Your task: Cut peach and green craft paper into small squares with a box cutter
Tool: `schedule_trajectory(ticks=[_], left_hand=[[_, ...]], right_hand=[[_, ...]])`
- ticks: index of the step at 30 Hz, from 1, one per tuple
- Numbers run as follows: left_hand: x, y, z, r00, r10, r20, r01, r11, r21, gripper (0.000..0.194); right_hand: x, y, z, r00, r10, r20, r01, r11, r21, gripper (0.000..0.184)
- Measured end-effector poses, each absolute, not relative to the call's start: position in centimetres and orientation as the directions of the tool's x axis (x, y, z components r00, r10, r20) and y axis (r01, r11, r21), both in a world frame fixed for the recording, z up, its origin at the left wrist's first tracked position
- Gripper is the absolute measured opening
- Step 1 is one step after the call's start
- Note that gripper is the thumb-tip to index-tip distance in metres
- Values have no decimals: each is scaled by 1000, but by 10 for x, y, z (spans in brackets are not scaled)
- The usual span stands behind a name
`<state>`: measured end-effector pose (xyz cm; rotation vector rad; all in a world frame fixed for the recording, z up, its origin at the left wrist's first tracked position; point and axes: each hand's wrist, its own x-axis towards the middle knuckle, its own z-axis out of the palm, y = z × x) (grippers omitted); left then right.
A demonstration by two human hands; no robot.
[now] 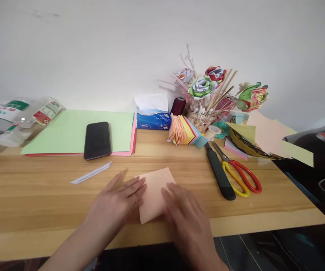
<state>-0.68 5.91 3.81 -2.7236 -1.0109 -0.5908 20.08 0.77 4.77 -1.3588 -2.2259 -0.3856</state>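
Note:
A peach-coloured square of paper (pixel 154 194) lies flat on the wooden table (pixel 38 203) before me. My left hand (pixel 120 197) rests on its left edge, fingers stretched out flat, with a ring on one finger. At the paper's right edge is my right hand (pixel 186 210), slightly blurred, its fingers extended and touching the sheet. To the left of my left hand lies a narrow folded strip of white paper (pixel 91 173).
Behind lie a black phone (pixel 97 140) on coloured sheets (pixel 58 131), a tissue pack (pixel 154 119), folded papers (pixel 183 130) and paper flowers (pixel 203 87). A green-black cutter (pixel 220 173) and scissors (pixel 243 175) lie right. Plastic bottles (pixel 24 116) lie far left.

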Motion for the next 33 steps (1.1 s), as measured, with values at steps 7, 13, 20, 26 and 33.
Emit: schedule_trajectory(ticks=[7, 13, 20, 26, 33], left_hand=[[-14, 61, 41, 709, 640, 297, 637, -762, 120, 37], [-17, 62, 49, 722, 660, 208, 640, -751, 162, 42], [-17, 63, 60, 737, 661, 141, 641, -750, 161, 47], [-13, 56, 64, 711, 691, 129, 676, -723, 147, 43], [-6, 43, 59, 681, 713, 169, 709, -699, 90, 57]], right_hand=[[188, -13, 31, -592, 749, 296, 776, 630, -43, 69], [194, -14, 35, -631, 758, 167, 738, 653, -171, 88], [200, -13, 52, -677, 736, 21, 711, 661, -240, 94], [205, -17, 62, -711, 703, -18, 684, 685, -252, 95], [202, -29, 33, -612, 766, 197, 771, 633, -63, 91]])
